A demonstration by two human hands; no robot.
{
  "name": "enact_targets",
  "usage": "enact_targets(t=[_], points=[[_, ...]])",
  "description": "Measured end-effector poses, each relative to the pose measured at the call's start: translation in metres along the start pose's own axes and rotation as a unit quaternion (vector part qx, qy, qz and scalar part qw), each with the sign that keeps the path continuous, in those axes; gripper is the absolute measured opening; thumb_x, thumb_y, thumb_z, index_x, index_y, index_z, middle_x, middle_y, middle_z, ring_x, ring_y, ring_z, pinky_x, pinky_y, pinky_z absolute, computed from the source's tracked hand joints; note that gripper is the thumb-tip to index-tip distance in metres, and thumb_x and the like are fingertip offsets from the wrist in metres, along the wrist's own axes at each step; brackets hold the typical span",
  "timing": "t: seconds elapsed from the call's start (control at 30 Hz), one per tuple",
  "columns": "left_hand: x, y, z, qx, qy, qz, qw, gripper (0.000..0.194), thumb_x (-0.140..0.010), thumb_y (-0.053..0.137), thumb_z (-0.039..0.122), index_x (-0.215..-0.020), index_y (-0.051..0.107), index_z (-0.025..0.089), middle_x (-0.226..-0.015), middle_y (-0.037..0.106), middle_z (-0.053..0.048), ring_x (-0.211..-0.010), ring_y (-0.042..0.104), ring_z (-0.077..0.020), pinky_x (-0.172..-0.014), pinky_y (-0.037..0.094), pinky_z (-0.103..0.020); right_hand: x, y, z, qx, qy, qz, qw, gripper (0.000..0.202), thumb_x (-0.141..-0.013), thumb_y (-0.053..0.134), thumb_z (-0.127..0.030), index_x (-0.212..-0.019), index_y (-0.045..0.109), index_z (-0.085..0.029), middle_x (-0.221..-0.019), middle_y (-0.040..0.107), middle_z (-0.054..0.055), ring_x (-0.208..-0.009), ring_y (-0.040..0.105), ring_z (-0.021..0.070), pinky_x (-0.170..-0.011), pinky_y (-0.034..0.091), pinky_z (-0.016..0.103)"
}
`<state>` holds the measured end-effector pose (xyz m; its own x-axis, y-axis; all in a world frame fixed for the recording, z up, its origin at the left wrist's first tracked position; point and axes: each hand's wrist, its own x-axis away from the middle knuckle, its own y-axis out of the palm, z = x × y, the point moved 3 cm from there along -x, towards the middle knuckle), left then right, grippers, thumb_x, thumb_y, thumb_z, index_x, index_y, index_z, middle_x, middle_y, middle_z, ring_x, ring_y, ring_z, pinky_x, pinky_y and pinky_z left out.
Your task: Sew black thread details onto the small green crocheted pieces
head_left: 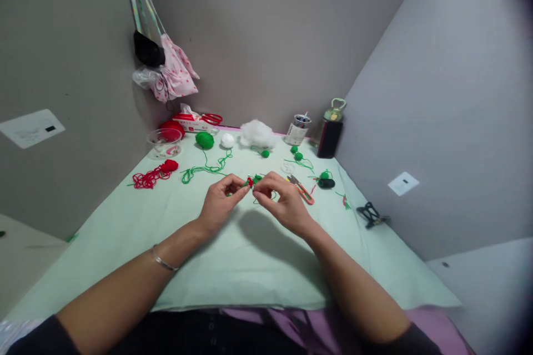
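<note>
Between the thumb and fingertips of my left hand (220, 201) is a small red and green yarn piece (250, 182). Close beside it on the right, my right hand (286, 203) has its thumb and fingers drawn together in a pinch. What that pinch holds is too small to make out. Green yarn shows behind and below the fingers, partly hidden by them. Just past my right hand lie orange-handled scissors (306, 194) with their blades apart.
Along the back of the cloth-covered table (200, 277) are a green yarn ball (204, 140), a white ball (227, 141), stuffing (257, 134), a pen tin (297, 130) and a dark phone-like slab (330, 139). Red yarn (150, 177) and a clear tub (164, 147) stand left; a black claw clip (372, 214) lies right.
</note>
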<state>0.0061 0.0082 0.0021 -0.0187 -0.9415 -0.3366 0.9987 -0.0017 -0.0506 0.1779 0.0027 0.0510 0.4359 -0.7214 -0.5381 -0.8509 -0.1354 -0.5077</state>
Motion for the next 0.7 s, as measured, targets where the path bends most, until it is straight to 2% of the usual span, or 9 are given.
enact_targets(t=[0.13, 0.23, 0.33, 0.4, 0.43, 0.5, 0.57, 0.63, 0.7], points=[[-0.005, -0.007, -0.003, -0.005, -0.018, 0.031, 0.999, 0.020, -0.081, 0.073, 0.036, -0.078, 0.064, 0.018, -0.067, 0.055, 0.003, -0.063, 0.045, -0.0112, -0.062, 0.038, -0.026, 0.004, -0.012, -0.021, -0.174, -0.005, -0.133, 0.976, 0.005, -0.086, 0.072, -0.017, -0.081, 0.071, -0.018, -0.080, 0.064, 0.003, -0.077, 0.058, 0.0134, -0.072, 0.048, 0.028], [-0.008, -0.009, -0.004, 0.013, -0.037, 0.035, 0.999, 0.021, -0.080, 0.074, 0.037, -0.078, 0.064, 0.018, -0.067, 0.054, 0.003, -0.063, 0.047, -0.0115, -0.061, 0.040, -0.026, 0.008, -0.019, -0.030, -0.212, -0.015, -0.198, 0.957, 0.002, -0.085, 0.075, -0.018, -0.083, 0.075, -0.017, -0.079, 0.066, 0.004, -0.076, 0.060, 0.0129, -0.072, 0.049, 0.027], [-0.009, -0.008, -0.005, 0.047, -0.065, 0.011, 0.997, 0.022, -0.078, 0.075, 0.038, -0.081, 0.066, 0.019, -0.070, 0.058, 0.002, -0.066, 0.053, -0.0124, -0.065, 0.044, -0.026, 0.007, -0.021, -0.025, -0.231, 0.007, -0.228, 0.946, 0.011, -0.085, 0.076, -0.026, -0.081, 0.075, -0.016, -0.079, 0.066, 0.004, -0.071, 0.059, 0.0120, -0.067, 0.048, 0.026], [-0.009, -0.006, -0.005, 0.090, -0.085, -0.004, 0.992, 0.021, -0.078, 0.077, 0.038, -0.084, 0.068, 0.019, -0.073, 0.060, 0.002, -0.069, 0.055, -0.0123, -0.070, 0.046, -0.026, 0.004, -0.022, -0.015, -0.229, 0.042, -0.210, 0.950, 0.024, -0.088, 0.071, -0.034, -0.074, 0.072, -0.015, -0.074, 0.064, 0.003, -0.066, 0.057, 0.0112, -0.062, 0.046, 0.025], [-0.009, -0.005, -0.004, 0.115, -0.093, -0.010, 0.989, 0.021, -0.078, 0.077, 0.037, -0.085, 0.069, 0.019, -0.076, 0.061, 0.002, -0.070, 0.055, -0.0122, -0.072, 0.047, -0.026, 0.003, -0.022, -0.009, -0.217, 0.069, -0.182, 0.957, 0.029, -0.090, 0.068, -0.037, -0.070, 0.070, -0.015, -0.071, 0.062, 0.002, -0.063, 0.055, 0.0107, -0.059, 0.045, 0.025], [-0.008, -0.002, -0.003, 0.154, -0.101, -0.016, 0.983, 0.020, -0.078, 0.077, 0.037, -0.087, 0.071, 0.020, -0.083, 0.063, 0.001, -0.073, 0.056, -0.0123, -0.076, 0.049, -0.027, -0.001, -0.022, 0.004, -0.180, 0.134, -0.095, 0.970, 0.032, -0.090, 0.066, -0.040, -0.069, 0.068, -0.016, -0.067, 0.059, 0.001, -0.060, 0.051, 0.0099, -0.057, 0.043, 0.025], [-0.005, 0.002, -0.002, 0.167, -0.103, -0.029, 0.980, 0.020, -0.079, 0.077, 0.037, -0.089, 0.072, 0.021, -0.088, 0.065, -0.001, -0.076, 0.057, -0.0133, -0.080, 0.049, -0.029, -0.002, -0.018, 0.013, -0.158, 0.184, -0.022, 0.970, 0.026, -0.087, 0.069, -0.041, -0.078, 0.070, -0.016, -0.068, 0.059, 0.000, -0.060, 0.051, 0.0100, -0.058, 0.043, 0.025], [-0.001, 0.006, 0.000, 0.156, -0.097, -0.050, 0.982, 0.020, -0.080, 0.076, 0.037, -0.090, 0.073, 0.020, -0.088, 0.067, -0.002, -0.078, 0.058, -0.0146, -0.081, 0.049, -0.030, -0.003, -0.011, 0.017, -0.162, 0.201, -0.004, 0.966, 0.026, -0.083, 0.072, -0.042, -0.087, 0.072, -0.016, -0.072, 0.062, 0.001, -0.064, 0.052, 0.0110, -0.061, 0.045, 0.026], [0.002, 0.009, 0.003, 0.138, -0.086, -0.075, 0.984, 0.019, -0.081, 0.075, 0.036, -0.092, 0.072, 0.020, -0.087, 0.067, -0.002, -0.079, 0.059, -0.0154, -0.080, 0.048, -0.030, -0.002, -0.004, 0.017, -0.177, 0.197, -0.008, 0.964, 0.029, -0.080, 0.074, -0.043, -0.088, 0.071, -0.016, -0.076, 0.065, 0.002, -0.068, 0.054, 0.0120, -0.063, 0.046, 0.027]])
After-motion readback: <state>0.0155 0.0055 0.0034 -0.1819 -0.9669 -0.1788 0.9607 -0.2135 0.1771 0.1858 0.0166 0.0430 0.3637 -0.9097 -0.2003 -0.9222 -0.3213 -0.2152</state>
